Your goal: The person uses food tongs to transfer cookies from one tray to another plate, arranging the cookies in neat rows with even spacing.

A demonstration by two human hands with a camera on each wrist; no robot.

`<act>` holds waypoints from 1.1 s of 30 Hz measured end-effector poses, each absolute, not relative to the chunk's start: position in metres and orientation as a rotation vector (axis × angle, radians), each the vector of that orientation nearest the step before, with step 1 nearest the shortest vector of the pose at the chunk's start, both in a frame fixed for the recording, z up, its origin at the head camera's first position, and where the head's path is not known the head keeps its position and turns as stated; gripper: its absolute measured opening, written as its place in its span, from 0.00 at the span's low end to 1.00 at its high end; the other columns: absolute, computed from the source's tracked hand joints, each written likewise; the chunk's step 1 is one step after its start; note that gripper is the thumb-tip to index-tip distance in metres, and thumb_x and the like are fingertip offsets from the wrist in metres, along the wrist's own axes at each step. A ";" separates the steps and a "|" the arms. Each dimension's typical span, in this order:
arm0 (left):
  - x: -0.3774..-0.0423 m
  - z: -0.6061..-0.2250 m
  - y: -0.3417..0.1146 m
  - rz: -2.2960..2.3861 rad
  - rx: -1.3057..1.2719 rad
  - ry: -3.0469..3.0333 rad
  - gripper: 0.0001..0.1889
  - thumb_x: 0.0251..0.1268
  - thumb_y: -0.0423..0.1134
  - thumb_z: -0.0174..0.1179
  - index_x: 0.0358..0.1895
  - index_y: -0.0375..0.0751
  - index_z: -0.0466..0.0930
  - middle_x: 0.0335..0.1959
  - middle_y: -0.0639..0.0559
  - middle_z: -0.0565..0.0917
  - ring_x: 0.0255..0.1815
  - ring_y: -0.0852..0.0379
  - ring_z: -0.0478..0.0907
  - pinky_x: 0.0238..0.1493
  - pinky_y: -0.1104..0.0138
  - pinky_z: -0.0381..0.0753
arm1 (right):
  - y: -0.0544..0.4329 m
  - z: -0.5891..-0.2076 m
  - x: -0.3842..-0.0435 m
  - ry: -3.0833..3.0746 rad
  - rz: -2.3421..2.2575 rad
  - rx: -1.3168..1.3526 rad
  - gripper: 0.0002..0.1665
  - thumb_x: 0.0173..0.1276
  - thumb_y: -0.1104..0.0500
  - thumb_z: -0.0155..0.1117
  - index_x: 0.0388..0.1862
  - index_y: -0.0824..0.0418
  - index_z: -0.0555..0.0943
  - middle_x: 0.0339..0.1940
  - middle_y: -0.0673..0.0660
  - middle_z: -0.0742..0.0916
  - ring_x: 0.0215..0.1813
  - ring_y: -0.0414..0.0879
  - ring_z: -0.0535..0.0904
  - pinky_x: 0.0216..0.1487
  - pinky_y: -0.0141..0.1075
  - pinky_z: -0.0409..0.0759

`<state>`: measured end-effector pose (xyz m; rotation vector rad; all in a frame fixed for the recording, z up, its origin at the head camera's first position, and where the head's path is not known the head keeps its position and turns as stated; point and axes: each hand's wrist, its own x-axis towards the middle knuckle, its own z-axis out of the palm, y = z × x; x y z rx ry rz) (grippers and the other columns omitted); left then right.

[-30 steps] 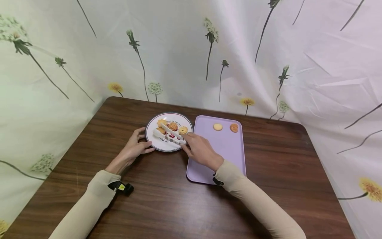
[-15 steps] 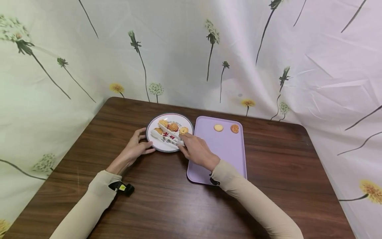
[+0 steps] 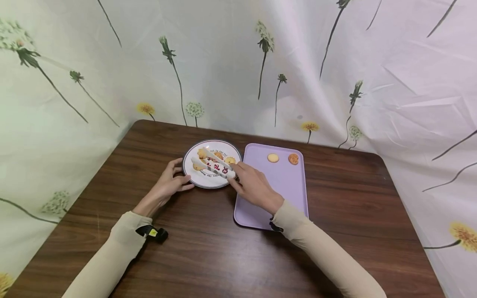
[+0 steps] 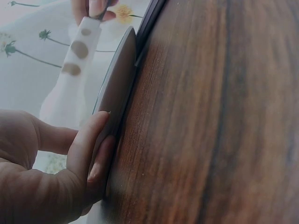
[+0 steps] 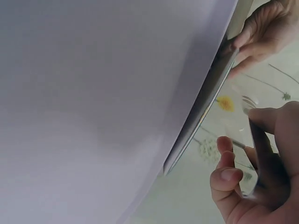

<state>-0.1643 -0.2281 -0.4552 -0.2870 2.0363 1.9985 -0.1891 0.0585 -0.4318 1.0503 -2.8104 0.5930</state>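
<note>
In the head view, my left hand (image 3: 167,182) is at the left rim of a round white plate (image 3: 190,174), thumb and fingers holding its edge. The left wrist view shows those fingers (image 4: 86,144) at the tilted-looking plate edge (image 4: 117,77). My right hand (image 3: 255,184) grips white spotted tongs (image 3: 214,167) over the plate, their two arms apart. Beneath and around the tongs lie several cookies, including a round one (image 3: 230,160) at the right and one (image 3: 202,153) at the upper left. The tongs partly hide the cookies, so I cannot tell whether they touch one.
A purple tray (image 3: 283,182) lies right of the plate, under my right forearm. Near its far edge sit a pale round cookie (image 3: 273,157) and a browner cookie (image 3: 293,159). The brown wooden table (image 3: 208,256) ends at a flowered cloth (image 3: 231,74) behind.
The tongs in my right hand shifted slightly left, then back right and up over the cookies. My left hand has stayed on the plate rim. The cookies on the tray have not moved.
</note>
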 end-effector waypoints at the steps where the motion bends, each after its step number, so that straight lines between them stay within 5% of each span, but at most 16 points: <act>1: -0.165 -0.455 -0.228 2.000 -0.287 2.034 0.44 0.78 0.22 0.48 0.86 0.43 0.31 0.80 0.27 0.45 0.68 0.40 0.72 0.62 0.68 0.90 | 0.063 -0.430 -0.189 -2.805 0.600 1.039 0.28 0.81 0.47 0.59 0.73 0.58 0.76 0.54 0.56 0.87 0.48 0.48 0.83 0.44 0.48 0.91; 11: -0.164 -0.451 -0.229 1.976 -0.269 2.056 0.44 0.79 0.23 0.48 0.86 0.44 0.30 0.81 0.26 0.45 0.70 0.37 0.70 0.61 0.70 0.90 | 0.126 -0.424 -0.202 -2.746 0.617 0.865 0.25 0.78 0.50 0.63 0.68 0.61 0.79 0.46 0.58 0.87 0.42 0.50 0.84 0.32 0.45 0.88; 21: -0.164 -0.451 -0.232 1.960 -0.253 2.066 0.43 0.80 0.24 0.47 0.86 0.43 0.29 0.81 0.26 0.44 0.69 0.39 0.71 0.60 0.70 0.90 | 0.182 -0.431 -0.203 -2.812 0.551 0.688 0.27 0.78 0.49 0.63 0.69 0.62 0.79 0.51 0.60 0.87 0.45 0.56 0.87 0.34 0.54 0.89; 33: -0.163 -0.453 -0.230 1.950 -0.254 2.068 0.43 0.80 0.24 0.47 0.86 0.44 0.30 0.81 0.26 0.45 0.71 0.36 0.70 0.60 0.70 0.90 | 0.216 -0.439 -0.200 -2.912 0.523 0.569 0.29 0.79 0.48 0.62 0.71 0.64 0.77 0.52 0.61 0.86 0.44 0.57 0.86 0.33 0.54 0.88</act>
